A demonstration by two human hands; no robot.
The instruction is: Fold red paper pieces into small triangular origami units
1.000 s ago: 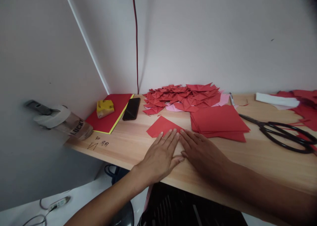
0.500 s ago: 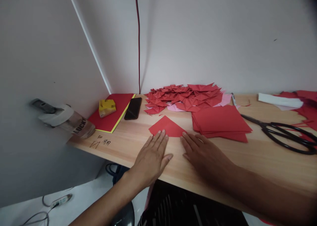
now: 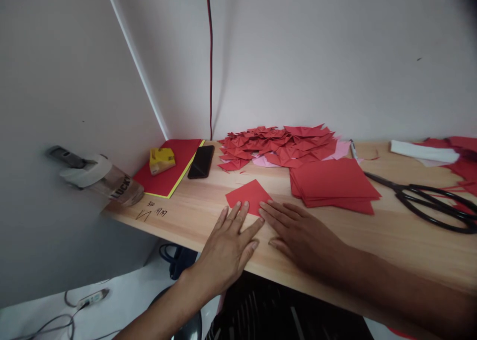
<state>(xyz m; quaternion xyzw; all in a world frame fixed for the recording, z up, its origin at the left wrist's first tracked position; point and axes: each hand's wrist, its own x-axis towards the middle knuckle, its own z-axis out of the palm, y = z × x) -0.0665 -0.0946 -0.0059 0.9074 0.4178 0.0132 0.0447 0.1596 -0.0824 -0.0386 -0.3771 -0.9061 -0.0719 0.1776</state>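
Note:
A single red paper sheet [image 3: 249, 196] lies flat on the wooden desk [image 3: 391, 240], near its front edge. My left hand [image 3: 228, 245] lies flat with fingers stretched out, its fingertips on the sheet's near edge. My right hand [image 3: 298, 233] lies flat beside it, fingers stretched out, the tips touching the sheet's right corner. Neither hand holds anything. To the right of the sheet sits a stack of red paper squares [image 3: 333, 183]. Behind it spreads a heap of folded red paper pieces [image 3: 279, 146].
Black scissors [image 3: 428, 201] lie at the right. A black phone [image 3: 201, 162], a yellow box [image 3: 161, 159] on a red board [image 3: 169, 173], a pen [image 3: 353, 150], a white strip [image 3: 423, 152] and more red paper [image 3: 462, 163] also lie here. A bottle [image 3: 100, 178] sticks out at the left.
Both hands slid back toward the desk's front edge and a little left. The red sheet, a triangle half a second ago, now lies as a smaller four-sided shape.

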